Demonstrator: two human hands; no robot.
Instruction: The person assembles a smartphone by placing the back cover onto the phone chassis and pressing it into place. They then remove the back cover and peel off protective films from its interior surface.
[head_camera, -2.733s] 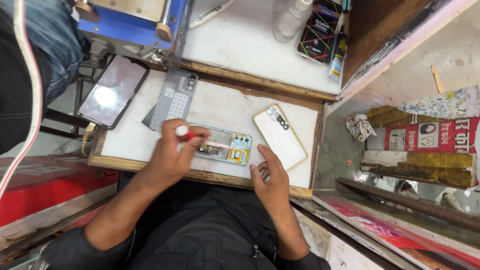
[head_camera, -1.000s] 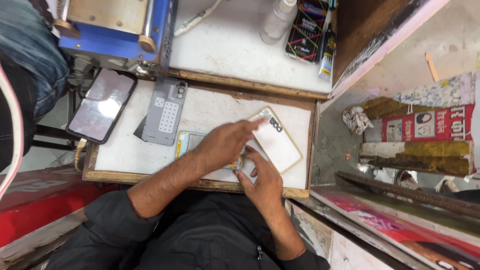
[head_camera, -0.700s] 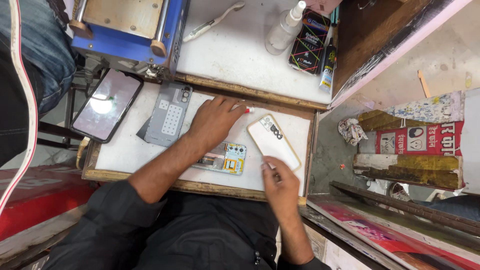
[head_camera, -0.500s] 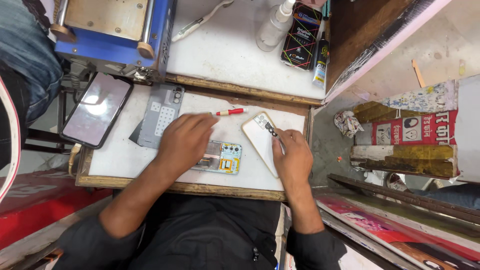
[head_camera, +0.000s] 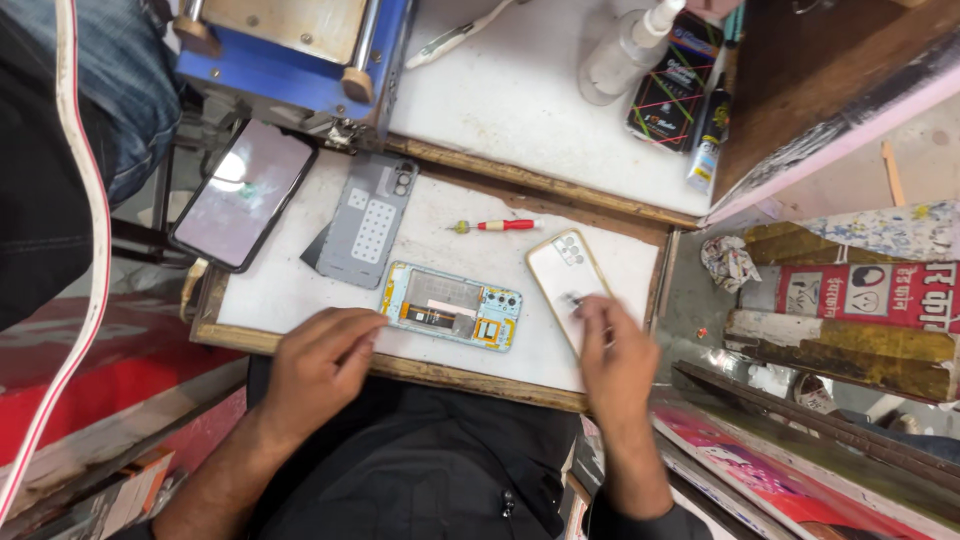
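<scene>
Head view: open phone (head_camera: 452, 307) lies mid-surface (head_camera: 300, 290), long axis left-right. Left hand (head_camera: 320, 362) rests curled at its near-left corner, holding nothing. Right hand (head_camera: 615, 350) pinches small parts on the gold back cover (head_camera: 565, 280), just right of the phone. Left hand nearer. Screwdriver (head_camera: 497, 226) lies beyond.

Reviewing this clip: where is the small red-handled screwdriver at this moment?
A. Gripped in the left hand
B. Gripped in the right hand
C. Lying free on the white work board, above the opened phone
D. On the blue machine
C: the small red-handled screwdriver lies alone on the white work board, beyond the opened phone with exposed circuitry, with neither hand touching it.
</scene>
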